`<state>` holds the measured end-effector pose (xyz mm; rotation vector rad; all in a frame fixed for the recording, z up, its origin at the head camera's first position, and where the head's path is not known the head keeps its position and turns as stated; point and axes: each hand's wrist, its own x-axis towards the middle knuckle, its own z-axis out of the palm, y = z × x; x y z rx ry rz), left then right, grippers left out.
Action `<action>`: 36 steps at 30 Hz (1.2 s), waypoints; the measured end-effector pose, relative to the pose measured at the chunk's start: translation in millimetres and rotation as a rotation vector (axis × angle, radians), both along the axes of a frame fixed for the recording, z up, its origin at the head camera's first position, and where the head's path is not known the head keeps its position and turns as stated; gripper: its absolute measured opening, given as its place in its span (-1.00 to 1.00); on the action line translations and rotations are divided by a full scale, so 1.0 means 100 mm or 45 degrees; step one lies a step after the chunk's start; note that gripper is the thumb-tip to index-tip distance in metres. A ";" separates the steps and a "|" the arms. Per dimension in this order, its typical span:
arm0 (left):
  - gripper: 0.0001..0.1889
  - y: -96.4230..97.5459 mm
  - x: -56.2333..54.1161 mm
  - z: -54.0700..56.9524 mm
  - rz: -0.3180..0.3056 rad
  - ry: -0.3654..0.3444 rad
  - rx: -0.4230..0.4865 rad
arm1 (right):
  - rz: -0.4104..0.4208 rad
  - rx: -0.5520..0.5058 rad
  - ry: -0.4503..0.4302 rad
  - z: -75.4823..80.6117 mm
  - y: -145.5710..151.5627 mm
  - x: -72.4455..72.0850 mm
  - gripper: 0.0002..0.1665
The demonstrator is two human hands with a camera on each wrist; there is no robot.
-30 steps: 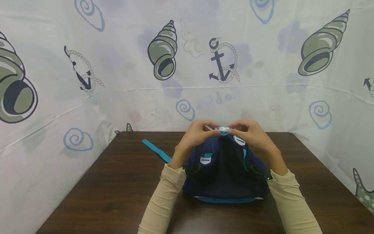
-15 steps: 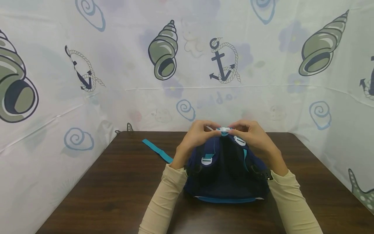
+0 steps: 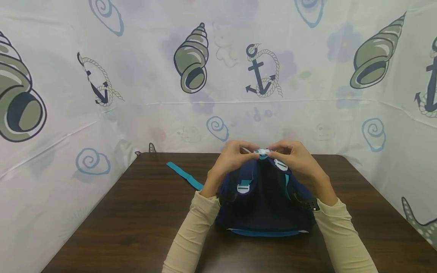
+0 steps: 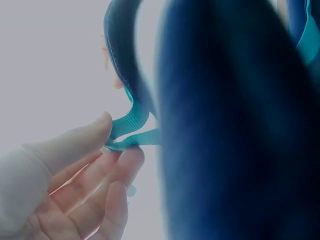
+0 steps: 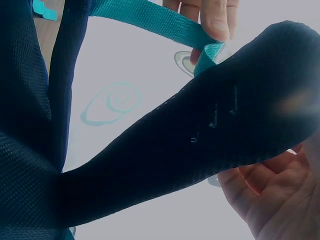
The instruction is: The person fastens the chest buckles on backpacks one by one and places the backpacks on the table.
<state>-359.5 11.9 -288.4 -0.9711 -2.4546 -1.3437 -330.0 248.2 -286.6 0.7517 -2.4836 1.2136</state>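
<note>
A navy backpack (image 3: pixel 264 201) with teal webbing and white buckles stands on the table. At its top, both hands meet at a small white buckle (image 3: pixel 263 151) on teal webbing. My left hand (image 3: pixel 235 155) pinches on the buckle's left side; in the left wrist view its thumb and fingers hold a folded teal strap (image 4: pixel 131 122). From the other side my right hand (image 3: pixel 295 153) pinches the buckle's right side with thumb and fingers. In the right wrist view a padded dark shoulder strap (image 5: pixel 165 135) hides the fingertips of the right hand (image 5: pixel 280 190).
Flat on the brown wooden table (image 3: pixel 136 227), a loose teal strap end (image 3: pixel 184 175) reaches out left of the backpack. Two more white strap adjusters, one at the left (image 3: pixel 243 188) and one at the right (image 3: pixel 280 164), sit on the shoulder straps. A printed curtain (image 3: pixel 146 68) surrounds the table.
The head view has shifted slightly, so the scene sits a few pixels farther right. Both hands keep the same hold at the top of the backpack.
</note>
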 end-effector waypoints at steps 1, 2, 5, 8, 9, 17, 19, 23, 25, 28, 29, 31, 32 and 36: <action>-0.76 0.00 0.00 0.00 -0.005 -0.001 -0.005 | 0.004 -0.011 -0.011 0.00 -0.01 0.01 -0.75; -0.76 0.00 0.00 0.00 -0.010 0.000 -0.010 | 0.009 -0.025 -0.023 -0.01 -0.02 0.01 -0.75; -0.75 -0.01 0.00 0.00 -0.029 0.000 -0.031 | 0.018 -0.088 -0.103 -0.02 -0.05 0.02 -0.73; -0.75 -0.02 -0.01 0.00 -0.054 -0.004 -0.047 | 0.021 -0.127 -0.167 -0.03 -0.06 0.03 -0.71; -0.75 -0.02 -0.01 0.00 -0.066 -0.007 -0.049 | 0.023 -0.134 -0.181 -0.04 -0.06 0.03 -0.70; -0.75 0.00 -0.06 -0.04 -0.130 -0.028 -0.128 | 0.063 0.014 -0.234 -0.04 0.02 -0.03 -0.67; -0.74 0.01 -0.07 -0.06 -0.144 -0.025 -0.168 | 0.068 0.082 -0.233 -0.03 0.04 -0.03 -0.69; -0.74 0.02 -0.08 -0.08 -0.187 -0.041 -0.250 | 0.093 0.200 -0.236 -0.01 0.04 -0.02 -0.69; -0.75 0.00 -0.07 -0.08 -0.195 -0.071 -0.278 | 0.108 0.224 -0.248 0.00 0.02 -0.01 -0.68; -0.77 -0.03 -0.07 -0.08 -0.201 -0.126 -0.296 | 0.131 0.229 -0.287 0.00 -0.02 0.01 -0.67; -0.77 -0.03 -0.07 -0.08 -0.201 -0.142 -0.300 | 0.138 0.223 -0.309 -0.01 -0.03 0.01 -0.67; -0.78 -0.04 -0.08 -0.09 -0.213 -0.154 -0.315 | 0.146 0.229 -0.348 -0.03 -0.04 0.01 -0.68; -0.78 -0.03 -0.09 -0.09 -0.219 -0.164 -0.324 | 0.150 0.239 -0.363 -0.04 -0.04 0.01 -0.68; -0.78 -0.03 -0.11 -0.13 -0.229 -0.164 -0.377 | 0.146 0.317 -0.372 -0.07 -0.04 0.00 -0.67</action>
